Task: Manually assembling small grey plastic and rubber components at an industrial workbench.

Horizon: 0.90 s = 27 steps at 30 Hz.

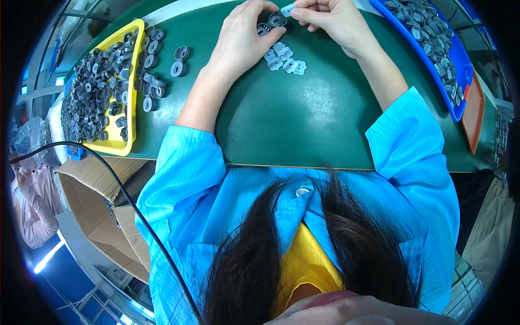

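At the far middle of the green table, my left hand (pixel 238 40) curls its thumb and fingers round a pair of small dark grey plastic parts (pixel 277 20). My right hand (pixel 338 24) pinches a small pale translucent plastic piece (pixel 287 10) between thumb and fingertips, right beside the dark parts. Several more pale pieces (pixel 285 57) lie in a loose pile on the table, just nearer than the left thumb.
A yellow tray (pixel 132 86) heaped with dark grey parts stands at the left, with several loose grey parts (pixel 149 76) beside it. On the right, a blue tray (pixel 456 111) holds many grey pieces, next to an orange-brown tray (pixel 473 116). A cardboard box (pixel 97 211) sits below the table's left edge.
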Available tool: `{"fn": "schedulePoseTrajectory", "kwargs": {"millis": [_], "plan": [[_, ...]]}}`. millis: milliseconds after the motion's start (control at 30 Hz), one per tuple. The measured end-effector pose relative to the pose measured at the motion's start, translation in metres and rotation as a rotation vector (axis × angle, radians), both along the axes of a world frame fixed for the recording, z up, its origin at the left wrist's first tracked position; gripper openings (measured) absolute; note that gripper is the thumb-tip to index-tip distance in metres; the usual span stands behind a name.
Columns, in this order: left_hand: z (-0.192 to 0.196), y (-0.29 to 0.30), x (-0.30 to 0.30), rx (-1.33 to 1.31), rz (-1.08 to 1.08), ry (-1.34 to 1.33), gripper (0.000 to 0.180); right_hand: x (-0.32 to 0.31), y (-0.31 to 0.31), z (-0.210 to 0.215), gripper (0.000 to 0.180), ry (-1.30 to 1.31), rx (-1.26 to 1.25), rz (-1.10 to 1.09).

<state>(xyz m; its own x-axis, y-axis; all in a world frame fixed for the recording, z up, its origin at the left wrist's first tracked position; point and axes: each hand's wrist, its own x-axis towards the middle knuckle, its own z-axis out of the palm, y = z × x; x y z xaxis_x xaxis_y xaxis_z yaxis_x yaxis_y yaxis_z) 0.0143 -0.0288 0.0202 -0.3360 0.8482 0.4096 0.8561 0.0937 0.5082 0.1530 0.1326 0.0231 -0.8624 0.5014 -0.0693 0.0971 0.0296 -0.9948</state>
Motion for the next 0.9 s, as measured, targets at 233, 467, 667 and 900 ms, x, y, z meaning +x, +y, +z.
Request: {"fn": "schedulePoseTrajectory", "kwargs": {"millis": [233, 467, 667, 900], "plan": [[0.016, 0.002, 0.020, 0.105, 0.005, -0.198, 0.033, 0.001, -0.018, 0.017, 0.010, -0.060, 0.425, -0.069], [0.017, 0.004, 0.027, 0.170, -0.011, -0.328, 0.035, 0.004, -0.012, 0.014, 0.011, -0.089, 0.387, -0.030], [0.006, 0.006, 0.025, 0.168, 0.040, -0.174, 0.038, 0.003, -0.002, 0.005, 0.018, 0.060, -0.317, 0.127], [0.020, 0.005, 0.031, 0.201, 0.003, -0.291, 0.034, -0.001, 0.002, -0.006, 0.009, 0.077, -0.175, 0.065]]}}
